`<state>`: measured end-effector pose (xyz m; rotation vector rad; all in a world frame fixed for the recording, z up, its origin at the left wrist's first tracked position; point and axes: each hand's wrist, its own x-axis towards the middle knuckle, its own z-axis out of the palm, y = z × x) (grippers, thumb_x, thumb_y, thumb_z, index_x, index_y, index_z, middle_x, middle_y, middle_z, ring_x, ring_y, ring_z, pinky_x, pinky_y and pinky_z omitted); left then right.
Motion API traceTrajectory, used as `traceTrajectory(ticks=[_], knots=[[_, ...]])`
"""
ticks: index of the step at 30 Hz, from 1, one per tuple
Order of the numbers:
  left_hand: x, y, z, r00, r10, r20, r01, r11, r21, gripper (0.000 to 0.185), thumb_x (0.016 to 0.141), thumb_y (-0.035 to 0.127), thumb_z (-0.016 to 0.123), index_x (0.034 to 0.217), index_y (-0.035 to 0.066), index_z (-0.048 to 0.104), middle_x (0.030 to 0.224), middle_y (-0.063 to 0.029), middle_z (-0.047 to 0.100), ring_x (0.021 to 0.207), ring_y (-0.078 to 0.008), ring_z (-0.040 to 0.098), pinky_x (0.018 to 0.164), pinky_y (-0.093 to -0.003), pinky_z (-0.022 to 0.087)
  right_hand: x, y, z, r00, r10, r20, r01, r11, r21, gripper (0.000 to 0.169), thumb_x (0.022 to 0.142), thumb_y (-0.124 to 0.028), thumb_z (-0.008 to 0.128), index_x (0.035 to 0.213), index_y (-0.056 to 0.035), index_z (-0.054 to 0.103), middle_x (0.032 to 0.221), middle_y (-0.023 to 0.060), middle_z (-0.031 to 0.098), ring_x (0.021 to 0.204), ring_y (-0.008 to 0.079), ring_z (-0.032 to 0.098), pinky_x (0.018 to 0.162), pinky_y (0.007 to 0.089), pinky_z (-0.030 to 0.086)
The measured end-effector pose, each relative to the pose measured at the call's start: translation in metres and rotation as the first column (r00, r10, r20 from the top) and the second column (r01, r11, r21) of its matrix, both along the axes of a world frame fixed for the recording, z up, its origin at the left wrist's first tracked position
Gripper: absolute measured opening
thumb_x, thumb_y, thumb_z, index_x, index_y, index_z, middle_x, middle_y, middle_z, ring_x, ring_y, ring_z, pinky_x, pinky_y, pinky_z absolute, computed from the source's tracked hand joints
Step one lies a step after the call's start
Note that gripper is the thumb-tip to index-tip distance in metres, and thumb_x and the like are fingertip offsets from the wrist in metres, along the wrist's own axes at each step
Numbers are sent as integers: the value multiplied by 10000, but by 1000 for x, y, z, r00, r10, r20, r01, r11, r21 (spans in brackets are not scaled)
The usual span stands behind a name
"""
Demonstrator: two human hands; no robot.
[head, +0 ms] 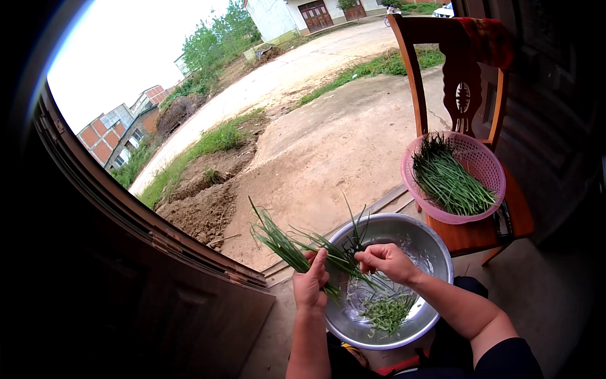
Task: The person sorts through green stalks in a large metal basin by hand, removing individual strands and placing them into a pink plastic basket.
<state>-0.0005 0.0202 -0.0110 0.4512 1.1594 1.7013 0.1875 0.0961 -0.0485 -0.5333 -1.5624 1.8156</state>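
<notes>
A bunch of long green chives (282,241) is gripped in my left hand (311,279), over the left rim of a round stainless steel basin (438,246). Above the basin is my right hand (386,263), its thumb and forefinger pinched together at several dark-tipped leaves; whether they hold one is hard to tell. Short trimmed green pieces (388,311) lie in the bottom of the basin. To the upper right, a pink perforated plastic basket (483,158) holds a heap of chives (450,182) with dark ends.
The basket stands on a wooden chair (518,213) with a red cloth (487,40) over its back. A dark carved door (189,303) is at the left, beside the metal threshold (390,194). Outside are a concrete apron, heaped soil (203,213), grass and a road.
</notes>
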Motion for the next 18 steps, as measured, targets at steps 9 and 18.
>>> traceTrajectory(ticks=[9, 18], knots=[[3, -2, 2, 994, -106, -7, 105, 992, -67, 173, 875, 100, 676, 1041, 71, 637, 679, 113, 445, 463, 13, 287, 400, -170, 196, -1, -5, 13, 999, 20, 44, -11, 981, -192, 200, 857, -167, 712, 948, -25, 605, 878, 38, 647, 763, 79, 599, 702, 219, 496], [0, -5, -1, 975, -219, -30, 218, 975, -52, 289, 873, 113, 681, 1151, 48, 638, 695, 116, 472, 486, 14, 299, 431, -173, 212, -6, -11, 12, 996, -84, 22, 86, 989, -122, 169, 890, -190, 675, 910, -30, 624, 788, -15, 625, 721, 55, 582, 671, 208, 477]])
